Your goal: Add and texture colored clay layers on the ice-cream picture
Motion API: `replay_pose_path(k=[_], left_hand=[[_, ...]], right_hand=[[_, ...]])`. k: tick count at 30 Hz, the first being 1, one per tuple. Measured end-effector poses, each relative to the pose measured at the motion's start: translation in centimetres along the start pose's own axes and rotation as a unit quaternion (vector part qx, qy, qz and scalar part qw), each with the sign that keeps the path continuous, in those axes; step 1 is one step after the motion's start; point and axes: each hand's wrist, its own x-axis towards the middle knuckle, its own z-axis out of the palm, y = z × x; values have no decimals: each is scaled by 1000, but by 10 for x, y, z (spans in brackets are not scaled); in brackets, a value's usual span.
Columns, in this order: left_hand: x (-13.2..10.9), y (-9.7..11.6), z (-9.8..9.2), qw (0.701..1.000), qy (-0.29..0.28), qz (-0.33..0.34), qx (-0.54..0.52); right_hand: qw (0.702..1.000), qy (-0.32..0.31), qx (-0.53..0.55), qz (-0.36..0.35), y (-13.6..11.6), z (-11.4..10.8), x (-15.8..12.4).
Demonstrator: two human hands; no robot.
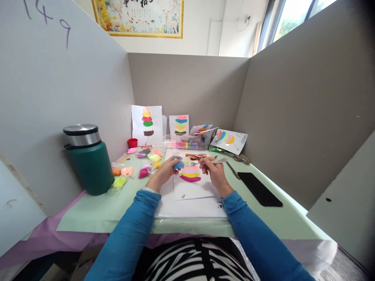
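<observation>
My left hand (pixel 164 170) is closed on a small blue lump of modelling clay (pixel 178 164), pinched between thumb and fingers; whether it is in a wrapper I cannot tell. Gripped in my right hand (pixel 216 174) is a pale fork (pixel 221 160), its tines pointing left and meeting the edge of the blue clay. Beneath both hands lies a white sheet of paper (pixel 193 192). On it are a yellow clay band (pixel 190 175), a magenta clay band (pixel 190 179) and a pink one partly covered by the fork.
Bagged clay in several colours, such as a magenta packet (pixel 144 170), lies left. A green flask (pixel 89 164) stands farther left. A black phone-like slab (pixel 259 189) and a thin dark tool (pixel 233 170) lie right. Propped pictures (pixel 137 127) line the back partition (pixel 187 82).
</observation>
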Motion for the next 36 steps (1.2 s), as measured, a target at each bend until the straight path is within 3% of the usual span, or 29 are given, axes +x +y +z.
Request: replay_pose_path(k=[6, 18, 26, 36], left_hand=[[2, -1, 0, 1000, -3, 10, -11], [1, -6, 1, 994, 21, 27, 107], [1, -3, -2, 996, 51, 26, 75], [1, -2, -2, 996, 62, 28, 59]], right_hand=[[999, -27, -22, -9, 1, 1, -2], [975, -52, -192, -102, 3, 7, -9], [995, 10, -72, -66, 0, 2, -4], [978, -63, -159, -116, -3, 5, -7]])
